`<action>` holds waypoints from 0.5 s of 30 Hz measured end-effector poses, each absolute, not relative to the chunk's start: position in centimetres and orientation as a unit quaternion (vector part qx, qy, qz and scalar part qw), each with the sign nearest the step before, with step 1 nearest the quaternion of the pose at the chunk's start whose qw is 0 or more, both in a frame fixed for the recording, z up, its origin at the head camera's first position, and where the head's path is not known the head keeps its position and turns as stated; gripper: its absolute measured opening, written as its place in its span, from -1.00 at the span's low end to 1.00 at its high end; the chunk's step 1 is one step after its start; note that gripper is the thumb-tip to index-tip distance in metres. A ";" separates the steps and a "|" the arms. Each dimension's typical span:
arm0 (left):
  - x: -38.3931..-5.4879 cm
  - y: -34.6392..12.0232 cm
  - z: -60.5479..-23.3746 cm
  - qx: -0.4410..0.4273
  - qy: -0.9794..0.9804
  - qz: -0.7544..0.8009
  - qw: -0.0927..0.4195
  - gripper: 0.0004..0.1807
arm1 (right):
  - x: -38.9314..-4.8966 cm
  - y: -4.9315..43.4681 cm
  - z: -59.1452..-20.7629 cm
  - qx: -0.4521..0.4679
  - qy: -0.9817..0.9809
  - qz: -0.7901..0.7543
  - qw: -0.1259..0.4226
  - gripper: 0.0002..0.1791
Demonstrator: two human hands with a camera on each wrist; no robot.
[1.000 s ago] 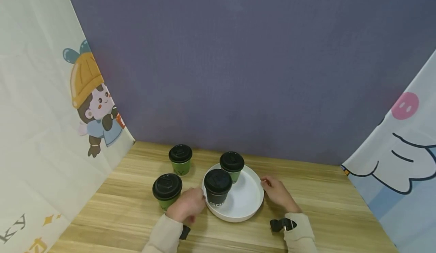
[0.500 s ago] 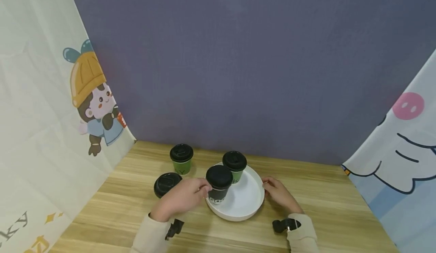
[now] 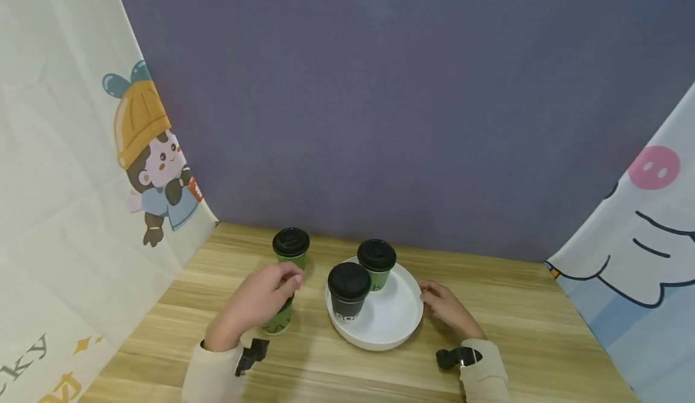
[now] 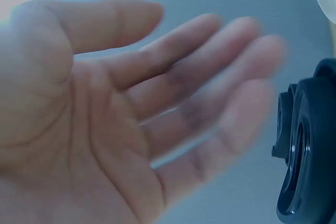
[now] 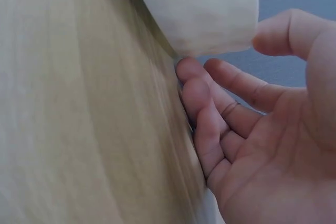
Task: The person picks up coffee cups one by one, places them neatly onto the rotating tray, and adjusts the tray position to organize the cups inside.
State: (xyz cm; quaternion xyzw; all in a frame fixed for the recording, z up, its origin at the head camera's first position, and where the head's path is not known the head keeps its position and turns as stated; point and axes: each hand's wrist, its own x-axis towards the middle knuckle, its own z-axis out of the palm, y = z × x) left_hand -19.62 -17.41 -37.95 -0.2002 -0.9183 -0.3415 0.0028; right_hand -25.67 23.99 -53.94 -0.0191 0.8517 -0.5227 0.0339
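Observation:
My left hand hovers over the near green paper cup, hiding most of its black lid. Its fingers are loosely bent and hold nothing; in the left wrist view a black lid lies just past the fingertips. At the right side of a round white plate, my right hand pinches the rim, thumb on the top edge and fingertips low against the wall. On the plate stand a black paper cup and, behind it, a green paper cup, both lidded.
Another lidded green cup stands at the back left of the wooden table, partly behind my left hand. A dark cloth hangs behind the table, with printed white cloths at the sides.
My left hand has moved from beside the plate, past the black cup's side, leftward to over the near green cup. The right hand stays at the plate's rim.

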 end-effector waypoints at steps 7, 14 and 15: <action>-20.5 -18.1 -38.5 -0.180 -0.921 -0.342 0.049 -0.70 | -25.5 24.0 -53.9 -0.021 0.847 -0.529 0.041 -0.57; -21.2 -19.3 -39.6 -0.166 -0.944 -0.286 0.009 -0.39 | -25.4 24.0 -54.1 -0.036 0.829 -0.556 0.050 -0.49; -21.2 -19.5 -39.8 -0.160 -0.947 -0.277 -0.004 -0.34 | -25.4 24.0 -54.1 -0.041 0.825 -0.561 0.052 -0.47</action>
